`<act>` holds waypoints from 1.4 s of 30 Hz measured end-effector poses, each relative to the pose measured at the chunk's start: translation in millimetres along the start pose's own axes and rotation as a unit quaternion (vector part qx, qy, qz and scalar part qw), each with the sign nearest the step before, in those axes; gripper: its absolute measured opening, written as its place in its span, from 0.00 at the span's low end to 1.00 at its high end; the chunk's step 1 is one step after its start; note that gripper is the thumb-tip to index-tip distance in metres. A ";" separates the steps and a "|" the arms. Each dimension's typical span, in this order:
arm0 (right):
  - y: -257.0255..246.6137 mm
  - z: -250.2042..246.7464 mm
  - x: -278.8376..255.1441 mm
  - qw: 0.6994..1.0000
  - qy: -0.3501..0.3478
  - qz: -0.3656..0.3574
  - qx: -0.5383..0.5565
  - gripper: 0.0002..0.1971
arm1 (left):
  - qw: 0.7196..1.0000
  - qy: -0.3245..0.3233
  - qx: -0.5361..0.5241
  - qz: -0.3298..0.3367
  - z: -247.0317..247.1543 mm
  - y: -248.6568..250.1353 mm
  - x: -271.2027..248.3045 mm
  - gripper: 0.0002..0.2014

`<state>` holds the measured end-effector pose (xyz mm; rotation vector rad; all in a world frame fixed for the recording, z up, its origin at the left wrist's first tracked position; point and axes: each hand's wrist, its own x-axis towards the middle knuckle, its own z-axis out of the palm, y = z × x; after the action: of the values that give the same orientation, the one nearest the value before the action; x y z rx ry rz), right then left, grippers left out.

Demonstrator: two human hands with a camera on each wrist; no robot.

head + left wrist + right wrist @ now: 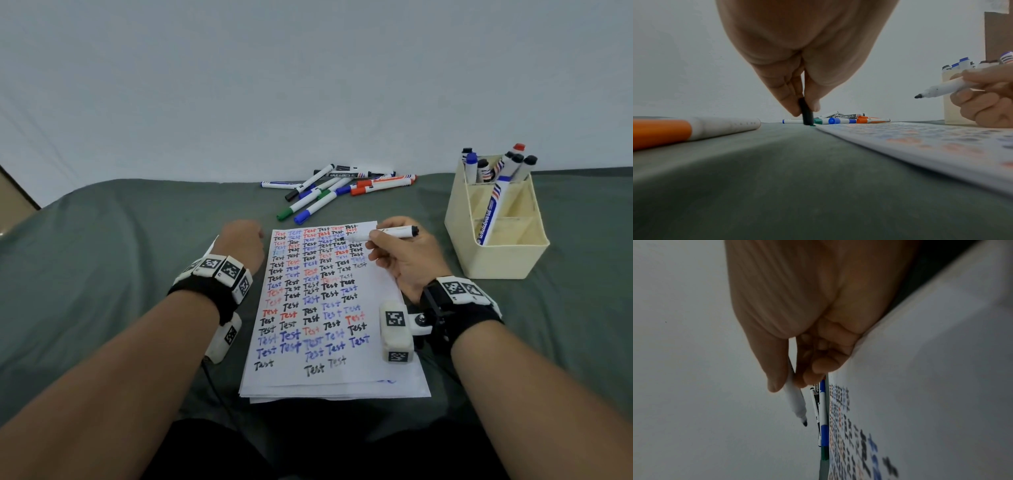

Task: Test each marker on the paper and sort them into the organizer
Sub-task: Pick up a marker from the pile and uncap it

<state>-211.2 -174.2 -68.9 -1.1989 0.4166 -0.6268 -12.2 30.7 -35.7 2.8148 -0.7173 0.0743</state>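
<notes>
Over the paper (329, 308), your right hand (407, 260) pinches an uncapped black marker (390, 233), tip raised just off the sheet. Your left hand (241, 245) rests beside the paper, pinching the black cap (805, 112). At right, the cream organizer (503, 257) holds several markers upright in its back compartment, one leaning forward.

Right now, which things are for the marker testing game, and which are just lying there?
For the job:
- uncapped marker in the right hand
- black cap pinched by the left hand
- paper
- marker pile
- organizer

Just lying about:
- orange-capped marker
- green cloth
</notes>
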 end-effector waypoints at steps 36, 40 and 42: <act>0.3 4.7 -2.9 0.999 -0.022 0.016 -0.042 0.13 | 0.959 -0.055 -0.141 0.241 -9.4 30.7 -25.9 0.06; -0.1 4.6 -3.1 0.997 -0.033 0.021 -0.063 0.17 | 0.955 -0.088 -0.152 0.238 -9.5 33.4 -26.7 0.07; 0.3 3.9 -3.1 0.996 -0.039 0.018 -0.075 0.18 | 0.955 -0.098 -0.161 0.229 -8.9 34.4 -27.5 0.06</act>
<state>-211.1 -169.3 -68.1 -1.3517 0.4245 -0.5237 -52.6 16.3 -22.6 2.3178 -1.2889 -0.2254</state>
